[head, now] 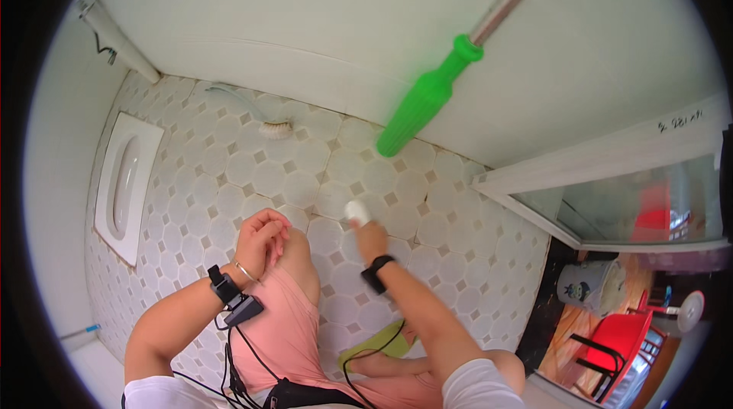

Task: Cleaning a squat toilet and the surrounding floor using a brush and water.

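My right hand (371, 240) is low over the patterned floor tiles (315, 191), shut on a small white object (357, 212); blur hides its kind, though it may be a brush. My left hand (264, 240) rests by my knee, fingers loosely curled, with nothing seen in it. Beyond both hands, a green plastic handle (421, 99) on a metal pole leans near the wall. A long-handled brush with pale bristles (276, 129) lies on the floor near the wall, ahead of my left hand.
At the far left a white squat toilet (125, 185) is set in the floor. A white pipe (120, 39) stands in the corner. On the right are a glazed door (624, 203), a grey bucket (590, 286) and a red chair (618, 340). Black cables (229, 363) hang across my lap.
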